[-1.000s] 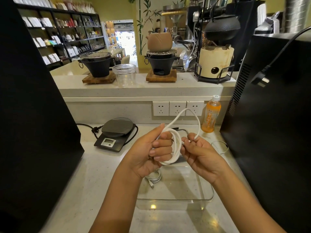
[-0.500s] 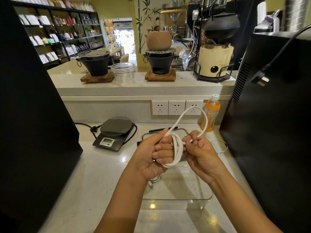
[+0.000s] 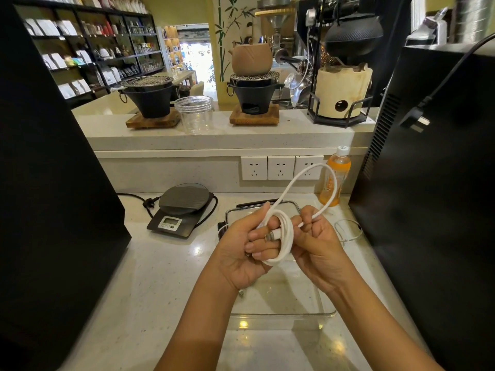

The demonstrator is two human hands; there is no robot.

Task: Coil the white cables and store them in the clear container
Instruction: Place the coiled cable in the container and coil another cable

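Note:
My left hand (image 3: 242, 250) holds a white cable (image 3: 286, 236) wound in loops around its fingers, with a metal plug end showing between them. My right hand (image 3: 316, 246) pinches the same cable's free length, which arcs up in a big loop in front of the wall sockets. Both hands hover over the clear container (image 3: 284, 314) on the counter. A bit of another white cable's plug (image 3: 241, 293) shows inside the container, mostly hidden under my left wrist. A thin white cable (image 3: 348, 232) lies on the counter to the right.
A black scale (image 3: 182, 210) with its black cord sits to the left. An orange drink bottle (image 3: 334, 178) stands by the sockets (image 3: 280, 167). Large black machines flank both sides (image 3: 48, 183) (image 3: 434, 170). A clear cup (image 3: 195, 113) stands on the raised ledge.
The free loop has swung up and right while my right hand drew closer to the left. The camera view shifted down slightly, and a plug end now shows between my left fingers.

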